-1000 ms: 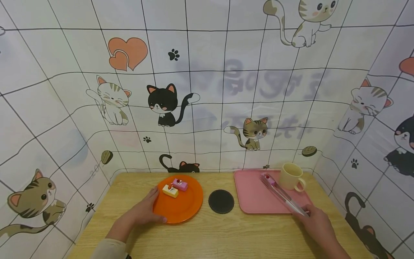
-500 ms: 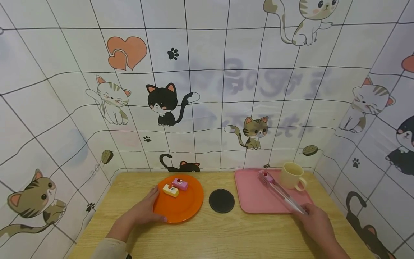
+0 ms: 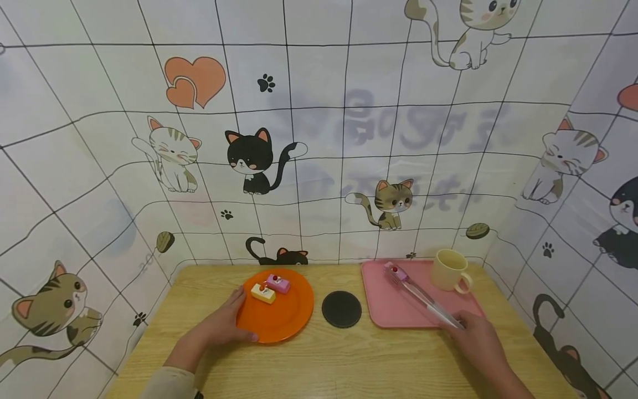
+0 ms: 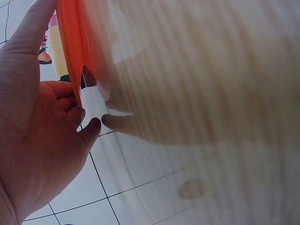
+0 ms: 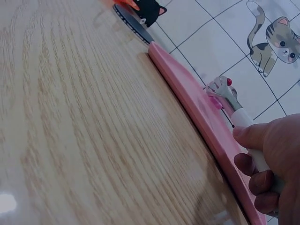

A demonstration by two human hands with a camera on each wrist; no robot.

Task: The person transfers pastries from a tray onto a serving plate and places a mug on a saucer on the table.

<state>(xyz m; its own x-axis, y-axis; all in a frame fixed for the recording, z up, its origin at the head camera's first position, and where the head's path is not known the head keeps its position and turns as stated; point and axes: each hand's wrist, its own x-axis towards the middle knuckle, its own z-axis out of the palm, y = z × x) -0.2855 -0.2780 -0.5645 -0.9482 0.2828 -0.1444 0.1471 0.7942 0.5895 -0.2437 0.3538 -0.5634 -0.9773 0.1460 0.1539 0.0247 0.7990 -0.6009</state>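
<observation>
At the left of the head view, my left hand holds the rim of a round orange plate, thumb at the front and fingers along its left side. A yellow toy cake and a pink toy cake lie side by side on that plate. My right hand grips a pair of tongs by the pale handle, its fingers curled round it in the right wrist view. Between the tongs' tips is another pink toy cake with a red cherry, over the pink tray.
A pale yellow mug stands at the tray's back right corner, close beside the tongs. One black round coaster lies between plate and tray. The wooden table ends at a cat-patterned wall covering.
My right hand has moved slightly left, carrying the tongs and the pink cake leftward over the tray, away from the mug. My left hand and the plate have stayed in place.
</observation>
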